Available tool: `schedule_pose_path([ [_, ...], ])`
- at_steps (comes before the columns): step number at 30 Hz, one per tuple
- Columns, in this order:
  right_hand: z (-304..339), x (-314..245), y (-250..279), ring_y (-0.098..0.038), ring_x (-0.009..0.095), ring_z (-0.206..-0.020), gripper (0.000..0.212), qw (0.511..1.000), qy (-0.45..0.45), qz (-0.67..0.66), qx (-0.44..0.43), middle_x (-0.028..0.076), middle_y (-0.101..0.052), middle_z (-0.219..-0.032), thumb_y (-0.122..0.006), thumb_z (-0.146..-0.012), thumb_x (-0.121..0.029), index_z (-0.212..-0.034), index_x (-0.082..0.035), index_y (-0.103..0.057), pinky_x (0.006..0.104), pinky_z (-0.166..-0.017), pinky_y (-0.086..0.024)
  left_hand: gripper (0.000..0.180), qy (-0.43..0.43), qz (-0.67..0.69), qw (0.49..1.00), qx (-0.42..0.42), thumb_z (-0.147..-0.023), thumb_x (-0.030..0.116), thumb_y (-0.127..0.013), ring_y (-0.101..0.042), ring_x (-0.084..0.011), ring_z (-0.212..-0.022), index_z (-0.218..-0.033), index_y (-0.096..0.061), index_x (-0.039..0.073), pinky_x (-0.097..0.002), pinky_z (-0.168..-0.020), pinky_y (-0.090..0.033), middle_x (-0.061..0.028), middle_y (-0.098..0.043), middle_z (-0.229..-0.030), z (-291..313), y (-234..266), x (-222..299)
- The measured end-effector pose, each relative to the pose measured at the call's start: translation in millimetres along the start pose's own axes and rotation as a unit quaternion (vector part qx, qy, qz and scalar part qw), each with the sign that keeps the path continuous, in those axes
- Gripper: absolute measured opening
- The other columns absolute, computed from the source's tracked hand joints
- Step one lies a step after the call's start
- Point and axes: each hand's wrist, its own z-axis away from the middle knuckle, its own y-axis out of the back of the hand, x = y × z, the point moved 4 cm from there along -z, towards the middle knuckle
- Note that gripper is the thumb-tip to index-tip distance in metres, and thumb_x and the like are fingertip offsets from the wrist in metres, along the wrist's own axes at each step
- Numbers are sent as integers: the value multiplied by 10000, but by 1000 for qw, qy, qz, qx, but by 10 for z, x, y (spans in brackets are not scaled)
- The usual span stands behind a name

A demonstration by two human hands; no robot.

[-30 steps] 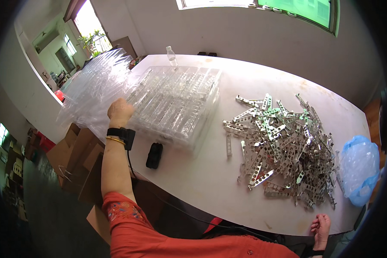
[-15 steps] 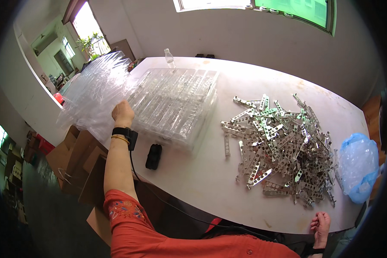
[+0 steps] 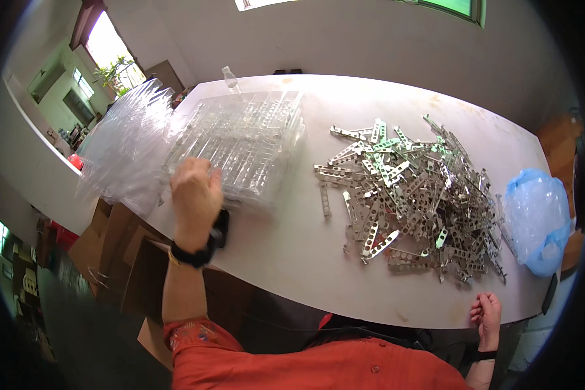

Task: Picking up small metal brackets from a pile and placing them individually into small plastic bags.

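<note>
My left hand (image 3: 196, 195) is over the near left corner of a stack of clear plastic trays (image 3: 266, 146). Its fingers bend downward with the thumb apart, and nothing shows in its grasp; the fingertips are partly hidden. Long moulded slots run across the trays. At the table's near right edge rests my right hand (image 3: 487, 313), fingers curled in and holding nothing visible. Between the trays and that hand lies a loose heap of flat metal strips (image 3: 422, 201) with rows of round holes.
Clear plastic film or bags (image 3: 127, 140) pile up left of the trays. A black object (image 3: 221, 227) sits beside my left wrist. Cardboard boxes (image 3: 120, 244) stand below the table's left edge. A blue plastic bag (image 3: 537, 221) lies far right, a clear bottle (image 3: 229, 78) behind the trays.
My left hand has come away from the trays' left side, nearer to me and slightly right, its fist loosened. The view has shifted; my right hand stays at the table edge.
</note>
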Motion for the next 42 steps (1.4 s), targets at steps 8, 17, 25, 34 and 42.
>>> schedule_pose_path([
  [8,79,-75,-65,-621,88,-543,162,1000,8,-5,-17,43,-651,-752,-589,-1013,-227,-1034,-67,-576,199,-428,-489,289,-54,74,995,29,-819,131,-754,-580,-363,-1136,-1061,-661,4,-463,-966,-437,-173,-623,-1193,475,5,888],
  [17,87,-41,-4,-612,84,-544,148,998,17,-47,-23,40,-644,-761,-576,-1021,-207,-1057,-63,-573,216,-444,-515,274,-43,44,998,-13,-810,154,-773,-569,-346,-1158,-1019,-673,7,-459,-965,-430,-181,-633,-1201,443,-359,605],
  [25,87,-25,19,-621,95,-554,168,997,21,-70,-21,55,-652,-772,-585,-1016,-208,-1073,-52,-564,228,-456,-517,228,-31,42,998,-28,-808,169,-778,-595,-322,-1082,-935,-670,13,-442,-912,-451,-146,-643,-1113,426,-280,601],
  [34,86,-49,13,-615,94,-556,170,997,18,-71,-26,53,-649,-776,-581,-1018,-208,-1080,-50,-558,228,-458,-512,213,-27,32,999,-28,-822,180,-750,-595,-333,-1077,-929,-669,16,-440,-910,-460,-165,-625,-1125,428,-302,628],
  [42,46,-30,12,-590,90,-543,158,998,27,-56,-16,43,-622,-760,-555,-1029,-205,-1076,-54,-551,224,-443,-497,227,-27,32,999,-29,-805,185,-751,-593,-343,-1085,-924,-665,13,-449,-895,-479,-170,-621,-1127,449,-326,579],
])
